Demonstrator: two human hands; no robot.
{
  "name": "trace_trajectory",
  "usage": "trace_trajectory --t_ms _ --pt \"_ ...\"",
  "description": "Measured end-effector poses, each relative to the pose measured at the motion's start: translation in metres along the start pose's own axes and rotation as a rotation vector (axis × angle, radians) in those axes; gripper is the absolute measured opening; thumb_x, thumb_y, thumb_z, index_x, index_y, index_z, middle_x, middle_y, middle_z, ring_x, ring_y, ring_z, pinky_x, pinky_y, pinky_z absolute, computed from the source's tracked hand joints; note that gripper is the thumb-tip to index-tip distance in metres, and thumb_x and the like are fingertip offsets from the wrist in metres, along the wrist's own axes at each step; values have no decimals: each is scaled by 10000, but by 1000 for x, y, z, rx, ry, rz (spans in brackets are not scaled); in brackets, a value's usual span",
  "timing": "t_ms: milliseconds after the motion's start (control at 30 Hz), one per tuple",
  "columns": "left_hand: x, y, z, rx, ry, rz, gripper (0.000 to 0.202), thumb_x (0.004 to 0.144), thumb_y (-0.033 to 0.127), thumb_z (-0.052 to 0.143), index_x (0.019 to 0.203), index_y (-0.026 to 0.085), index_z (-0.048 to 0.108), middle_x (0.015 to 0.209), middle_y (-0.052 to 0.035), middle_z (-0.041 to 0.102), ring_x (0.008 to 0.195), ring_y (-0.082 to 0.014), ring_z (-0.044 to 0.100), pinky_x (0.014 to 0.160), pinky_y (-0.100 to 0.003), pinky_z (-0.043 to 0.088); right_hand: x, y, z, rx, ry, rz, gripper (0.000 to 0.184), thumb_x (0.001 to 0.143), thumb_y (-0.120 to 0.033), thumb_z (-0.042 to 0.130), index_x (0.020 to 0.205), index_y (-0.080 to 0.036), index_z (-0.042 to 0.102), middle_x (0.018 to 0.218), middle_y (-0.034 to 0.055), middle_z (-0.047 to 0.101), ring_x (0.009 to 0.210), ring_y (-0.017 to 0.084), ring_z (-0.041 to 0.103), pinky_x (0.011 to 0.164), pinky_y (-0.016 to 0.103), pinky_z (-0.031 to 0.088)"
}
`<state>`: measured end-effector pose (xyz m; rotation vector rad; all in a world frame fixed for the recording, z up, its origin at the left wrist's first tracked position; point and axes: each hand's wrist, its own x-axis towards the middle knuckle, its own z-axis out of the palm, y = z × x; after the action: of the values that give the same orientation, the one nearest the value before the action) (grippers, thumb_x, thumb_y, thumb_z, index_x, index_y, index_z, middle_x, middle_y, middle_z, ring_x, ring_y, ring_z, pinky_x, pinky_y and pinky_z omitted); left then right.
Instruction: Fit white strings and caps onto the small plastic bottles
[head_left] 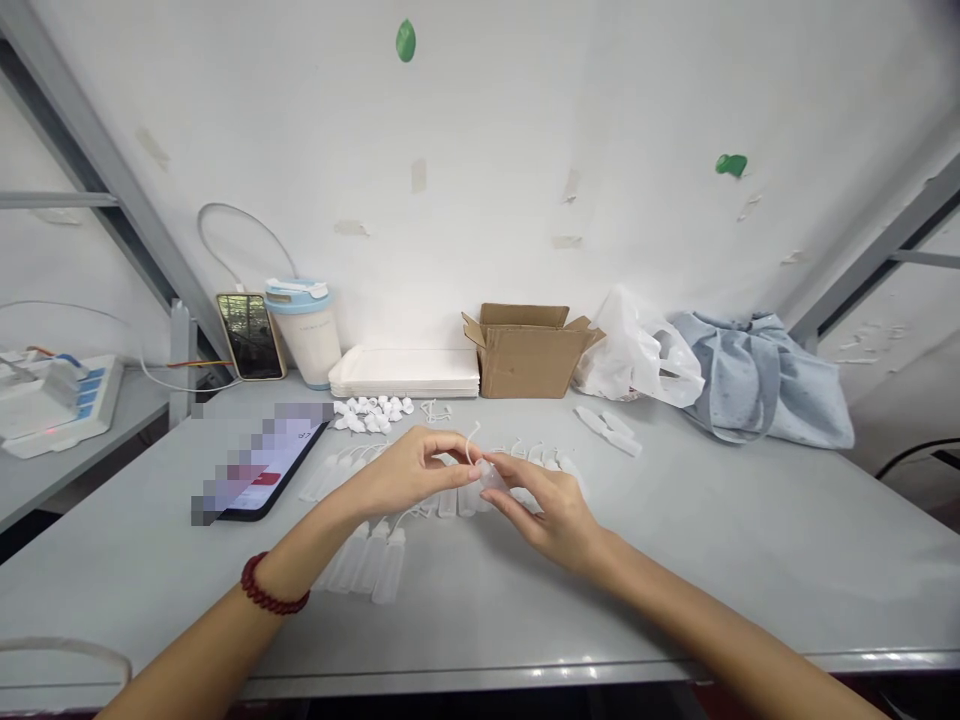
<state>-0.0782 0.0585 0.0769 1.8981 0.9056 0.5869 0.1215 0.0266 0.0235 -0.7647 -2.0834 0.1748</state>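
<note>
Evidently the work in hand is a fitting step. Both hands meet over the middle of the table [675,560] around one small clear bottle [493,477], with a thin white strap [472,441] curling up from its top. The bottle is held in the air between the two sets of fingertips, just above a row of similar bottles [373,560] lying flat on the table.

The left hand [411,472] comes in from the lower left, a red bead bracelet [271,592] on its wrist. Its thumb and forefinger are pinched narrowly on the bottle's upper end, near the strap. The right hand [547,512] reaches in from the lower right, palm turned partly up. Its fingers are closed lightly around the body of the bottle while the other fingers are loosely spread.

The piece is tiny and see-through, so I cannot tell whether the strap end is already seated or only lined up. As I judge it, the next move calls for a steady hold from the right hand and a small, exact push or twist from the left fingertips, with little force.

A pile of white caps [373,412] lies farther back, near a phone [264,470] and a cardboard box [525,352].
</note>
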Motion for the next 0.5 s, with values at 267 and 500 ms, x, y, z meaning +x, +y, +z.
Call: trace_trajectory --t_ms 267,500 --pt "-3 2 -1 200 93 32 266 839 431 535 862 210 680 894 -11 671 796 -168 584 678 -255 442 3 -3 0 58 49 97 232 848 -221 581 1074 -170 571 844 72 709 707 172 695 597 250 567" --pt "-10 10 15 622 317 459 224 851 288 564 1045 176 572 1070 -91 596 976 -206 552 794 -324 487 8 -13 -7 228 81 382 183 824 -262 588 971 -162 541 767 50 682 614 159 688 454 210 519"
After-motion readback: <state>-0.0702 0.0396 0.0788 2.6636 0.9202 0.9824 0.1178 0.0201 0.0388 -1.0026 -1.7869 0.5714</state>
